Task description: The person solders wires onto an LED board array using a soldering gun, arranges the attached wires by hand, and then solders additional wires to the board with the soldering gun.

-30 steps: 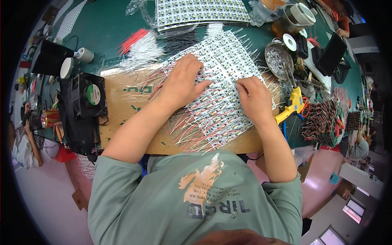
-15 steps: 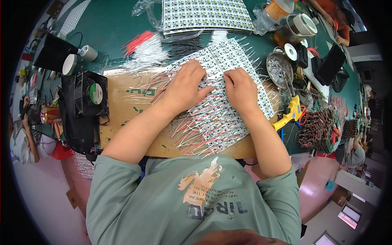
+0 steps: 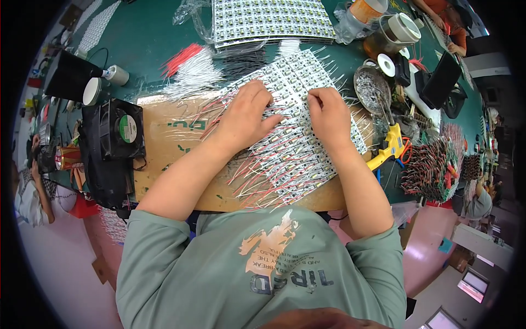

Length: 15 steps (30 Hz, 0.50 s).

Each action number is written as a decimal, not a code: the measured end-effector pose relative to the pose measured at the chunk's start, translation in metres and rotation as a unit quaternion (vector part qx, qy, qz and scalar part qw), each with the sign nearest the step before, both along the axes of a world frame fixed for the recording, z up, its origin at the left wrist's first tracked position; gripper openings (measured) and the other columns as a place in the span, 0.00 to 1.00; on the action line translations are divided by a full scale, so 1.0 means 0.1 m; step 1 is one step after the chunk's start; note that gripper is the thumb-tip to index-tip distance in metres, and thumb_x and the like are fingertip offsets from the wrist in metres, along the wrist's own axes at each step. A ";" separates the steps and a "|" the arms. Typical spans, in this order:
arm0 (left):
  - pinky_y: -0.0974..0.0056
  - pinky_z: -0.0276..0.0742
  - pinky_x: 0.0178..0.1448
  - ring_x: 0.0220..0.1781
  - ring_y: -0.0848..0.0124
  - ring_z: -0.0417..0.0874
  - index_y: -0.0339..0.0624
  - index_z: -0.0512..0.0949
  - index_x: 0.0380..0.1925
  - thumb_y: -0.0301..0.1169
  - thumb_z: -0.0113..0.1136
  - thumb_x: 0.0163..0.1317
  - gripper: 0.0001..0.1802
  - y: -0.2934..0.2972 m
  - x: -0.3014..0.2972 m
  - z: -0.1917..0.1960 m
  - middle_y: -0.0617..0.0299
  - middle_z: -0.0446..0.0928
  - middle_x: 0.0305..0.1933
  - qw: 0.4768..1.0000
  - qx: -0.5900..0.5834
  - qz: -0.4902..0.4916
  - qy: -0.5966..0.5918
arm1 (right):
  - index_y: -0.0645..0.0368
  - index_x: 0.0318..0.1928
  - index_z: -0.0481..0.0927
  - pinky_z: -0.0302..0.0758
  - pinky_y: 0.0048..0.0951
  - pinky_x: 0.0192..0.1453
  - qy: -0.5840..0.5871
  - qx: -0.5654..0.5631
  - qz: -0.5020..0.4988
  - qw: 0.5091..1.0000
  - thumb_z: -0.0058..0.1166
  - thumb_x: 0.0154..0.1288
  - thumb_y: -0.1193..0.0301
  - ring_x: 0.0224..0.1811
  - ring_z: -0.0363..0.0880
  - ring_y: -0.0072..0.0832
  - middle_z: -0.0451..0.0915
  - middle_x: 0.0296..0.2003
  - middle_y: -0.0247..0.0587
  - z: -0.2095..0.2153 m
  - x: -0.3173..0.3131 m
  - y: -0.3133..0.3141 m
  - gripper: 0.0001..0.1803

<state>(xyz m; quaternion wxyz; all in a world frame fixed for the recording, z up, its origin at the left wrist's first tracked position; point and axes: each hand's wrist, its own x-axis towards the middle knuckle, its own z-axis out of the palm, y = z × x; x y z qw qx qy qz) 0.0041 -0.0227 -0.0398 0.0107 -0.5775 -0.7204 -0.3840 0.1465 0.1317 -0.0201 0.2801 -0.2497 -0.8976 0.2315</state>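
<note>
Left hand lies loose, unclenched, across the LED circuit-board panel, slanted on the brown board; right hand curls over it, its grip's contents impossible to tell! Light, steadying pressure suits, red-and-white leads uncrossed.

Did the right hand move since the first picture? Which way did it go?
Yes. Judged against the yellow-handled tool lying to its right, the right hand has shifted left and a little farther from the person's body.
</note>
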 end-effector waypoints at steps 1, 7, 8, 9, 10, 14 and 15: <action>0.51 0.69 0.65 0.61 0.47 0.72 0.40 0.73 0.39 0.35 0.75 0.47 0.23 0.00 0.00 0.00 0.45 0.73 0.55 1.000 -0.002 -0.002 -0.003 | 0.57 0.36 0.82 0.76 0.41 0.40 -0.011 0.020 0.002 1.000 0.57 0.62 0.72 0.35 0.79 0.45 0.79 0.33 0.45 -0.03 -0.01 0.03 0.04; 0.51 0.69 0.65 0.61 0.47 0.72 0.40 0.74 0.37 0.33 0.75 0.46 0.22 0.01 0.02 0.03 0.46 0.73 0.55 1.000 -0.012 0.006 -0.018 | 0.57 0.36 0.82 0.76 0.39 0.37 -0.046 0.036 0.057 0.997 0.58 0.60 0.74 0.34 0.79 0.44 0.78 0.31 0.42 -0.04 -0.01 -0.13 0.03; 0.51 0.69 0.65 0.61 0.47 0.72 0.40 0.74 0.37 0.33 0.75 0.46 0.22 0.01 0.02 0.03 0.46 0.73 0.55 1.000 -0.013 0.000 -0.018 | 0.57 0.35 0.82 0.76 0.39 0.37 -0.051 0.041 0.077 0.995 0.58 0.60 0.75 0.34 0.79 0.44 0.78 0.31 0.42 -0.04 0.01 -0.15 0.03; 0.51 0.69 0.65 0.61 0.47 0.72 0.40 0.74 0.37 0.32 0.75 0.46 0.22 0.02 0.02 0.02 0.46 0.73 0.54 1.000 -0.010 0.009 -0.003 | 0.56 0.35 0.82 0.76 0.39 0.37 -0.057 0.047 0.092 0.993 0.58 0.60 0.75 0.34 0.79 0.44 0.77 0.31 0.42 -0.03 0.04 -0.15 0.03; 0.51 0.69 0.65 0.61 0.47 0.72 0.39 0.74 0.37 0.32 0.75 0.45 0.22 0.03 0.02 0.01 0.46 0.73 0.54 1.000 -0.007 0.017 0.012 | 0.56 0.35 0.82 0.76 0.39 0.37 -0.055 0.050 0.111 0.991 0.58 0.59 0.74 0.34 0.79 0.44 0.77 0.31 0.42 -0.01 0.05 -0.20 0.03; 0.51 0.69 0.63 0.60 0.46 0.73 0.39 0.74 0.37 0.30 0.76 0.45 0.22 0.03 0.00 0.07 0.46 0.75 0.52 0.998 -0.041 -0.010 -0.050 | 0.56 0.35 0.81 0.76 0.39 0.37 -0.027 0.019 0.074 0.997 0.58 0.60 0.74 0.34 0.79 0.44 0.78 0.31 0.43 0.01 0.05 -0.33 0.03; 0.51 0.69 0.63 0.60 0.46 0.73 0.39 0.74 0.37 0.30 0.76 0.45 0.22 0.05 0.00 0.06 0.46 0.75 0.52 0.998 -0.038 -0.027 -0.051 | 0.56 0.35 0.81 0.76 0.38 0.37 0.001 0.007 0.050 0.999 0.58 0.60 0.73 0.34 0.79 0.43 0.78 0.31 0.43 0.04 0.07 -0.32 0.03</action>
